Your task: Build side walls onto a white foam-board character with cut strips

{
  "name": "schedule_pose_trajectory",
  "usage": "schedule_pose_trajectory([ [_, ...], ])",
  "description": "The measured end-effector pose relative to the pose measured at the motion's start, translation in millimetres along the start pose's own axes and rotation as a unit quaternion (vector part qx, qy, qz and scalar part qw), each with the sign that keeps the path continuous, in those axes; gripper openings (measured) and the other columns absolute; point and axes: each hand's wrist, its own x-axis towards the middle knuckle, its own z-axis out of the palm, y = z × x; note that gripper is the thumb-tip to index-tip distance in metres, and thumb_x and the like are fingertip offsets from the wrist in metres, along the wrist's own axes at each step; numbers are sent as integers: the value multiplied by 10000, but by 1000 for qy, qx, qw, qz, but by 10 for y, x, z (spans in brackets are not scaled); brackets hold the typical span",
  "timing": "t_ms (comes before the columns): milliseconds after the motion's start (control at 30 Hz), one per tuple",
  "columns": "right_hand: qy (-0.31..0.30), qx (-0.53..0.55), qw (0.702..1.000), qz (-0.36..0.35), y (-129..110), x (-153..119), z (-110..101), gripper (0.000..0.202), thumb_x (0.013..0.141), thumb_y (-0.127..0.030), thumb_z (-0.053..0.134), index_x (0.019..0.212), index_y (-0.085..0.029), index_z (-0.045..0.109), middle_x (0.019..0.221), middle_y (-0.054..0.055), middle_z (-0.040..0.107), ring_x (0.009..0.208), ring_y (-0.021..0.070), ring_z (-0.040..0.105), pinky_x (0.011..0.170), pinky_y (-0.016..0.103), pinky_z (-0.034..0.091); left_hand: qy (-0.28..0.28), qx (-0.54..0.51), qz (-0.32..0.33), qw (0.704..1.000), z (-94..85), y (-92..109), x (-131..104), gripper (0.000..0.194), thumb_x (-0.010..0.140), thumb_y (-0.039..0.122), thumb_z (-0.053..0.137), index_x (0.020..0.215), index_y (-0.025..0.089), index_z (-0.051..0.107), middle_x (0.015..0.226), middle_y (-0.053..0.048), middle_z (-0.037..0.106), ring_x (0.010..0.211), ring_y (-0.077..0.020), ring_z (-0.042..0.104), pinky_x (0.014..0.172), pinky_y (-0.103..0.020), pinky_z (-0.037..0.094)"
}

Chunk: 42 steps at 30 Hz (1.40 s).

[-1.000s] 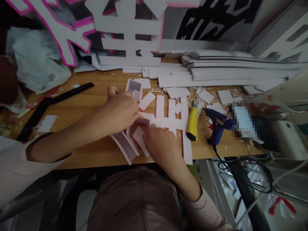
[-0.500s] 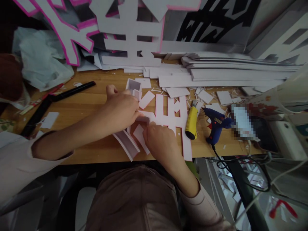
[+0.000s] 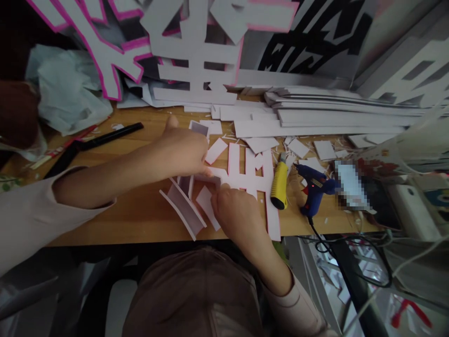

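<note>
Centre of frame: your left hand (image 3: 187, 150) and right hand (image 3: 238, 210) both gripping white cutout (image 3: 242, 179) edge. Press evenly, keep edge aligned, avoid bending thin bars.

The person is wearing a pale, pinkish-grey left sleeve (image 3: 42, 220) that is opening into a wide, loose cuff (image 3: 96, 208). The right sleeve (image 3: 298, 304) is matching it in colour and showing a hem line near its edge. A dark brown garment (image 3: 185, 290) is covering the torso, with a seam (image 3: 212, 311) running down its front.
</note>
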Motion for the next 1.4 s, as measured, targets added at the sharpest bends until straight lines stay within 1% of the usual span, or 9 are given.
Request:
schedule_pose_trajectory([
  [200,13,-6,1000,-1,3,4,41,242,968,-148,473,862,-90,683,680,124,709,593,223,714,470,247,466,13,-36,5,999,105,-84,66,456,726,563,714,477,199,603,449,5,531,577,-193,523,859,-496,293],
  [433,-33,-3,999,8,0,38,-10,193,967,-145,478,901,-98,652,703,123,728,610,240,731,464,255,451,23,-115,45,992,200,-157,91,439,748,443,698,425,182,556,414,16,493,567,-169,516,797,-422,300],
  [567,-58,5,998,24,-2,45,-1,209,985,-164,436,899,-118,621,698,115,727,614,244,734,463,257,426,79,-130,126,980,275,-228,126,328,745,362,716,477,195,626,595,-15,638,805,-237,575,847,-435,302],
  [667,-86,5,996,35,-3,49,-1,193,987,-170,433,893,-135,598,691,100,725,623,246,737,461,255,394,92,-179,223,954,327,-289,161,89,777,230,699,732,258,770,808,-13,728,998,-259,539,883,-415,306],
  [800,-114,-2,993,35,-1,72,-22,184,986,-171,438,874,-153,583,696,94,729,606,239,732,439,264,320,68,-227,298,925,391,-345,172,278,873,132,617,956,334,789,848,-1,750,1074,-253,517,917,-429,273],
  [933,-117,-8,992,47,0,92,-23,159,962,-157,461,860,-154,583,633,84,718,560,243,724,437,289,268,112,-227,340,906,468,-366,160,458,903,62,515,1092,409,746,800,-7,711,1000,-235,528,935,-449,258],
  [1067,-105,-6,994,39,0,88,-12,139,959,-153,470,891,-153,592,622,68,718,547,242,722,445,302,271,126,-244,347,897,538,-377,181,465,833,36,563,1042,399,767,751,-12,693,993,-237,535,965,-446,265],
  [1233,-104,-13,994,18,16,83,-18,190,961,-119,439,847,-170,582,581,45,699,513,223,714,435,300,277,161,-272,356,879,606,-389,205,397,861,81,556,981,381,786,770,-25,717,968,-239,546,958,-464,269],
  [1400,-61,13,998,17,63,53,20,229,954,-103,406,804,-183,559,538,37,678,454,206,685,424,299,276,178,-278,350,877,643,-380,216,412,822,52,573,967,371,791,740,-17,709,954,-227,538,982,-465,254],
])
